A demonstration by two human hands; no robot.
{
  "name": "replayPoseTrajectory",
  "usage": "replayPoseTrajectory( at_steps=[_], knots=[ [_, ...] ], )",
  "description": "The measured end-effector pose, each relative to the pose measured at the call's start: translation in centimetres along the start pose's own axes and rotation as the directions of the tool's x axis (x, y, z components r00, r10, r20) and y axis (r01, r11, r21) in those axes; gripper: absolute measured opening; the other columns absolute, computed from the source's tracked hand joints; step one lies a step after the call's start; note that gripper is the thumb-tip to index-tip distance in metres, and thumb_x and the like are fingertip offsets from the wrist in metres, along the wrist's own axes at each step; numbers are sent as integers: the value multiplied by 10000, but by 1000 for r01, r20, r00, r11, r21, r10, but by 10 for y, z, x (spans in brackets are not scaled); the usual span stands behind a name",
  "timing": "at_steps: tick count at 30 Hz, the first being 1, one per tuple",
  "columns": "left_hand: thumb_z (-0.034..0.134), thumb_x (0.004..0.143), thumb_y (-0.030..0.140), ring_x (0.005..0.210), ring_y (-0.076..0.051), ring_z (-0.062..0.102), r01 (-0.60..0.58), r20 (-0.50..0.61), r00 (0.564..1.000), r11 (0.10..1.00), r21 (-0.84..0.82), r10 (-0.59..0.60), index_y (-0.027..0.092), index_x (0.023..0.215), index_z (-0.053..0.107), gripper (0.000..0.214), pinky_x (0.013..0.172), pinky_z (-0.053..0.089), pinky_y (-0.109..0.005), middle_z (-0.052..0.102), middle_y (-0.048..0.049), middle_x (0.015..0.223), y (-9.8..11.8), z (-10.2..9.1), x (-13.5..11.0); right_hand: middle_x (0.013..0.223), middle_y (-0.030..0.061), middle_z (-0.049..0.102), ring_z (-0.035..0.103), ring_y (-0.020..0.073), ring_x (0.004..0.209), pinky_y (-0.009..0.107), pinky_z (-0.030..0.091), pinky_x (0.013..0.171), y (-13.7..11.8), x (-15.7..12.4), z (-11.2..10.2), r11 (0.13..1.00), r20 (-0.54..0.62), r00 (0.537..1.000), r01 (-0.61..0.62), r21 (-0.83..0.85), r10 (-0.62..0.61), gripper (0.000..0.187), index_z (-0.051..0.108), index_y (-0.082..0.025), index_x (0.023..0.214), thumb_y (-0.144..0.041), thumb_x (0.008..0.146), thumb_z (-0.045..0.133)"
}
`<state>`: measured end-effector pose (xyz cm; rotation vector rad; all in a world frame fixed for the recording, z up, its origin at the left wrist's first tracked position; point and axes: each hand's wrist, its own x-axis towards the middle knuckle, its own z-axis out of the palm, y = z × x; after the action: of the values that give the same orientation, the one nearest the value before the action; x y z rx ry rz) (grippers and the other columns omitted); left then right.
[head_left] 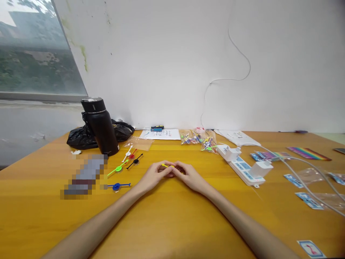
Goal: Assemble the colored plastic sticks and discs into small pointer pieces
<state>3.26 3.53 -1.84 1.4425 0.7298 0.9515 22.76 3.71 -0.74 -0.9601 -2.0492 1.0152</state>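
My left hand (154,174) and my right hand (189,175) meet over the middle of the wooden table, with their fingertips closed on a small yellow arrow spinner (168,166). Its arrowhead points left; fingers cover part of its middle and the far end. To the left of my left hand lie more arrow spinners on the tabletop: white (128,154), red (132,156), black (136,161), green (118,168) and blue (116,186). These have clear round bases.
A black bottle (100,126) stands at the left before a black plastic bag (78,138). Toward the wall lie a screwdriver (157,128), a paper sheet (164,135) and bags of coloured spinners (207,140). On the right is a power strip (244,172) with white cables.
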Motion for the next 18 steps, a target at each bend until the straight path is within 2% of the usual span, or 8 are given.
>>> replayPoseTrajectory(
  at_steps=[4, 12, 18],
  knots=[
    [679, 879, 460, 946, -190, 702, -3, 21, 1000, 1000, 3, 3, 155, 1160, 704, 416, 919, 530, -302, 744, -109, 1080, -4, -2, 1, 968, 58, 710, 627, 194, 869, 288, 460, 775, 4, 0, 0, 998, -19, 1000, 23, -50, -24, 317, 661, -167, 1033, -452, 989, 532],
    [715, 843, 468, 917, -200, 715, 39, 17, 999, 999, -35, -38, 142, 1128, 704, 433, 909, 542, -330, 753, -108, 1030, -7, -3, 2, 934, 43, 697, 615, 173, 832, 265, 450, 735, 4, -1, -3, 999, 19, 999, 33, -35, -32, 331, 644, -168, 1017, -471, 998, 514],
    [707, 845, 488, 929, -214, 718, 39, 15, 999, 999, -21, -38, 137, 1147, 694, 464, 894, 561, -348, 751, -122, 1020, -8, -3, 3, 1016, 58, 700, 633, 192, 920, 284, 468, 813, 5, -2, -2, 1000, 37, 999, 10, 14, -11, 359, 645, -170, 1087, -487, 1004, 497]
  ],
)
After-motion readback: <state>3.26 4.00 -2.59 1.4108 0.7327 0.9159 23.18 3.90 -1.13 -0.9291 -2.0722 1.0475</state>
